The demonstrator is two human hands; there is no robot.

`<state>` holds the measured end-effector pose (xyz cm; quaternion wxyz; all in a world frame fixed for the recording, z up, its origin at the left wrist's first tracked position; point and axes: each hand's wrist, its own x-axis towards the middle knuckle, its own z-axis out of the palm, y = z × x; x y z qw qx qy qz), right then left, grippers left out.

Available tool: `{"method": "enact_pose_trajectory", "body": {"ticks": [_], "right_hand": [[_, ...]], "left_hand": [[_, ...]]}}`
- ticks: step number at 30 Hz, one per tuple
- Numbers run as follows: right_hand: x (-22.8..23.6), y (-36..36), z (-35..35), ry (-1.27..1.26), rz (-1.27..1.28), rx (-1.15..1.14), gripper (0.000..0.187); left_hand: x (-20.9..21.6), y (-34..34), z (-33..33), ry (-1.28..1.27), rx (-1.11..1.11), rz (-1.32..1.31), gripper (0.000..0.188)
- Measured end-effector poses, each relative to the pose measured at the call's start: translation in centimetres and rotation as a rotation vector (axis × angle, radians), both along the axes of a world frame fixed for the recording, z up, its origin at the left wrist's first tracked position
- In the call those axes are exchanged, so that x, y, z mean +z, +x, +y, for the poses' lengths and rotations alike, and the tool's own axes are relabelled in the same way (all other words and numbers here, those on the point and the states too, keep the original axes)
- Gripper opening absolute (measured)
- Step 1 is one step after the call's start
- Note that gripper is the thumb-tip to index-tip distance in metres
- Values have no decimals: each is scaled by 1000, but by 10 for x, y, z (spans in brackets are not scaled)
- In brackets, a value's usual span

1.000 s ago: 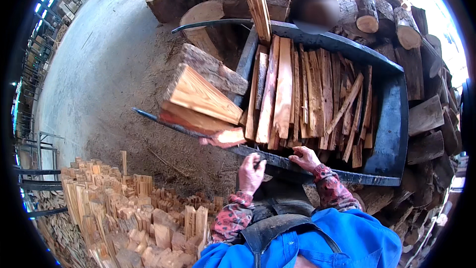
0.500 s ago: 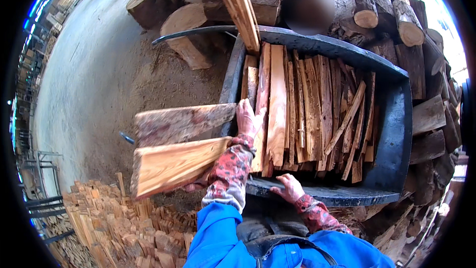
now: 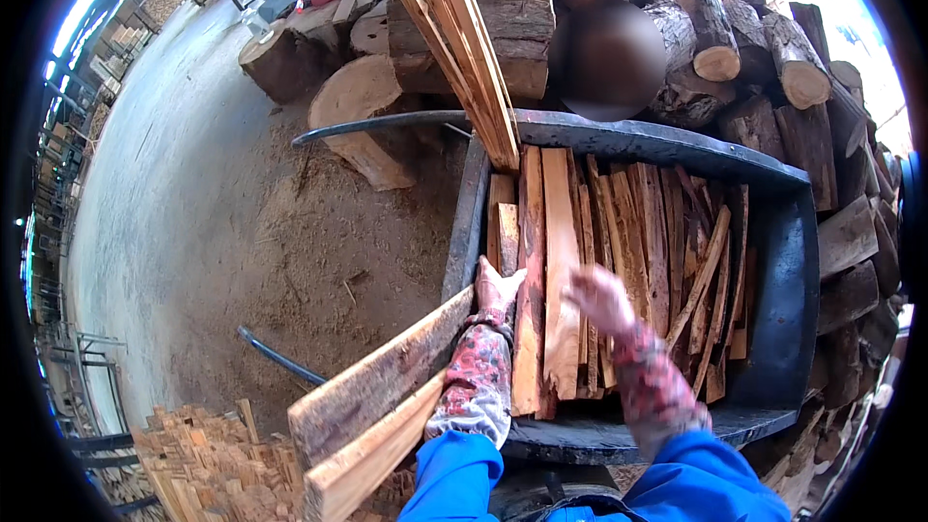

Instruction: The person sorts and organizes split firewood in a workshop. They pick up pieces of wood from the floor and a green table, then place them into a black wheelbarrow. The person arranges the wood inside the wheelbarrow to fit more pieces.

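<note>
left hand (image 3: 498,285) open on slats (image 3: 561,261) | right hand (image 3: 601,298) open above | planks (image 3: 377,406) under left forearm

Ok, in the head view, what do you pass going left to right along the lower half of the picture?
Pile of small cut wood pieces → two long split planks → left hand on the slats → right hand → thin slats in the dark cart tray → stacked logs.

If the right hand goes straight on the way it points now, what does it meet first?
Most likely the split wood slats lying in the dark cart; the right hand hovers just over them, though its height is unclear.
</note>
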<state>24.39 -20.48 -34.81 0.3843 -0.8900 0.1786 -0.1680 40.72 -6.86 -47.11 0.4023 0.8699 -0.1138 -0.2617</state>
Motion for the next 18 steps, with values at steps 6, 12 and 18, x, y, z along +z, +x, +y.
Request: {"method": "enact_pose_trajectory", "body": {"ticks": [6,12,18], "right_hand": [[33,170,-100,-27,-90,-10,43],[61,167,-9,218,9,253,49],[101,107,122,164,-88,551,84]], "left_hand": [[-3,-1,-12,-8,-12,13,106],[-9,-1,-3,14,21,74,107],[-5,-11,-2,54,23,-169,98]]}}
